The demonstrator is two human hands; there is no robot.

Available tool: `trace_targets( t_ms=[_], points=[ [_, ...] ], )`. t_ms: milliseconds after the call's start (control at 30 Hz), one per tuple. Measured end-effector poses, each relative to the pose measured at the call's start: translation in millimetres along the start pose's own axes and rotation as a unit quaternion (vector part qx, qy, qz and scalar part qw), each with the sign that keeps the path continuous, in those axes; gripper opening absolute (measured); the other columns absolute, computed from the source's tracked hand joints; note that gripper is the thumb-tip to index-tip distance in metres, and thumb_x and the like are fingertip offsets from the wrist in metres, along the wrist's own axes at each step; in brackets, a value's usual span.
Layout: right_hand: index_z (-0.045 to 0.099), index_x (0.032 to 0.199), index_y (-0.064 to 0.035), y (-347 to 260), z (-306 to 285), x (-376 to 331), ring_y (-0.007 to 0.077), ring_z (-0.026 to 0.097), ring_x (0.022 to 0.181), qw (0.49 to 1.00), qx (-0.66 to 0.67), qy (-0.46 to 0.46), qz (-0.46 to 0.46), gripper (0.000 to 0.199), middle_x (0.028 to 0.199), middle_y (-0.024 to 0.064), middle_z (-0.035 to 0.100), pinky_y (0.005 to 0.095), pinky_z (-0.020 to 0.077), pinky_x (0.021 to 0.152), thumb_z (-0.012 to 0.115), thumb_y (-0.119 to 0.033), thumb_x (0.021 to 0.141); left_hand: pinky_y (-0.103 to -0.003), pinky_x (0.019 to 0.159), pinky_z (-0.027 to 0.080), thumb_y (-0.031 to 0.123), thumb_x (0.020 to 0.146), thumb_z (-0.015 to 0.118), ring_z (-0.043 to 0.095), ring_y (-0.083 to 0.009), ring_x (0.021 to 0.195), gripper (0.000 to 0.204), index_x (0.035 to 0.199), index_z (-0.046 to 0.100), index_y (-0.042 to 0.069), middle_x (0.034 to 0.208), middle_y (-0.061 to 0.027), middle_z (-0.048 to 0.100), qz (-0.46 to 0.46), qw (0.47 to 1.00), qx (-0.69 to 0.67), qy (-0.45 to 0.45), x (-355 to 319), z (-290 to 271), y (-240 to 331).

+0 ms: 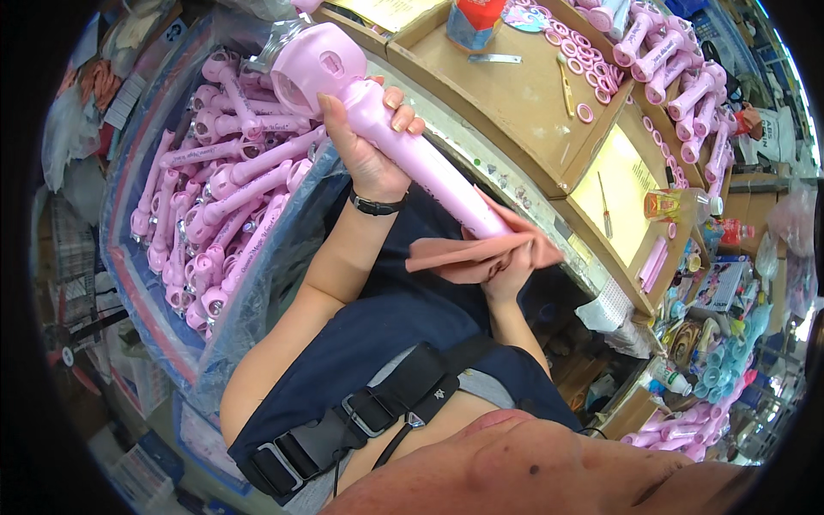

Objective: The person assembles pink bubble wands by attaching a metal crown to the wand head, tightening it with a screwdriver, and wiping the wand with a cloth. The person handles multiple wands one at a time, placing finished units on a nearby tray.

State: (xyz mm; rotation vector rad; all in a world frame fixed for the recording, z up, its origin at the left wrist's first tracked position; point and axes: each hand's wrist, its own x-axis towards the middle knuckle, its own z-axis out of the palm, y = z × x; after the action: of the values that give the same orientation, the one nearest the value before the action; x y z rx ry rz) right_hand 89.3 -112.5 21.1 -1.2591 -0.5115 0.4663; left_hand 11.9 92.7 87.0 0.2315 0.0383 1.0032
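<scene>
A pink toy wand (429,176) with a wide, rounded head lies slantwise in front of me, its head up to the left. My left hand (373,159) is wrapped round the handle just below that head. At the lower end of the wand, my right hand (511,275) grips a salmon-coloured cloth (451,257). The cloth is folded about the wand's tip and hides it. Part of the right hand's fingers is covered by the cloth.
At the left, a large blue-edged plastic bag (193,365) holds many similar pink wands (249,176). Along the right runs a bench with cardboard trays (515,120), pink rings (584,112), a yellow-handled tool (566,86), a screwdriver (604,204) and a bottle (674,205). More wands (665,51) are piled at the far right.
</scene>
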Motion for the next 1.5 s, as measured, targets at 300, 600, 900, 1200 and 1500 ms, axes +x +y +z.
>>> trace_targets(
  t_ms=[300, 600, 900, 1200, 1500],
  points=[
    [0.053, 0.111, 0.0038, -23.7, -23.7, -3.9, 0.0316, 0.060, 0.100, 0.793, 0.297, -0.089, 0.525, 0.039, 0.104, 0.0226, 0.061, 0.0401, 0.0516, 0.083, 0.041, -0.029, 0.094, -0.026, 0.061, 0.042, 0.064, 0.077, 0.060, 0.046, -0.0106, 0.062, 0.067, 0.107, 0.049, 0.005, 0.082, -0.0022, 0.048, -0.099, 0.978, -0.169, -0.071, 24.7, -16.5, 15.8],
    [0.045, 0.119, -0.0033, -43.9, -61.3, 33.9, 0.0269, 0.058, 0.106, 0.973, 0.165, 0.101, 0.128, 0.033, 0.117, 0.0165, 0.055, 0.0388, 0.0466, 0.094, 0.038, -0.024, 0.095, -0.026, 0.060, 0.044, 0.062, 0.079, 0.059, 0.049, -0.0119, 0.063, 0.067, 0.108, 0.051, 0.001, 0.082, -0.0041, 0.050, -0.130, 0.991, -0.006, -0.029, 29.1, -10.6, 24.5],
    [0.039, 0.129, 0.0004, -53.8, -6.8, 15.8, 0.0208, 0.053, 0.114, 0.966, 0.149, -0.012, 0.209, 0.042, 0.125, 0.0131, 0.051, 0.0358, 0.0422, 0.098, 0.045, -0.027, 0.097, -0.027, 0.058, 0.048, 0.064, 0.080, 0.056, 0.053, -0.0126, 0.061, 0.068, 0.104, 0.051, 0.001, 0.080, -0.0070, 0.054, -0.182, 0.982, 0.054, 0.004, 32.9, 5.2, 18.2],
    [0.045, 0.125, 0.0011, -103.4, 31.9, -4.9, 0.0209, 0.054, 0.112, 0.851, 0.296, -0.312, 0.301, 0.046, 0.118, 0.0143, 0.056, 0.0347, 0.0427, 0.096, 0.064, -0.013, 0.085, -0.032, 0.062, 0.049, 0.063, 0.081, 0.056, 0.054, -0.0172, 0.067, 0.068, 0.111, 0.051, 0.002, 0.088, -0.0083, 0.056, -0.353, 0.931, -0.094, -0.017, 19.5, 14.1, -7.6],
    [0.051, 0.119, 0.0002, -87.5, 4.8, 34.5, 0.0121, 0.059, 0.093, 0.980, 0.126, -0.052, 0.144, 0.033, 0.104, 0.0094, 0.061, 0.0261, 0.0486, 0.081, 0.051, -0.020, 0.093, -0.031, 0.060, 0.049, 0.062, 0.082, 0.055, 0.055, -0.0169, 0.064, 0.063, 0.109, 0.053, 0.004, 0.084, -0.0080, 0.057, -0.409, 0.909, -0.077, 0.013, 19.7, 19.3, -40.2]
  ],
)
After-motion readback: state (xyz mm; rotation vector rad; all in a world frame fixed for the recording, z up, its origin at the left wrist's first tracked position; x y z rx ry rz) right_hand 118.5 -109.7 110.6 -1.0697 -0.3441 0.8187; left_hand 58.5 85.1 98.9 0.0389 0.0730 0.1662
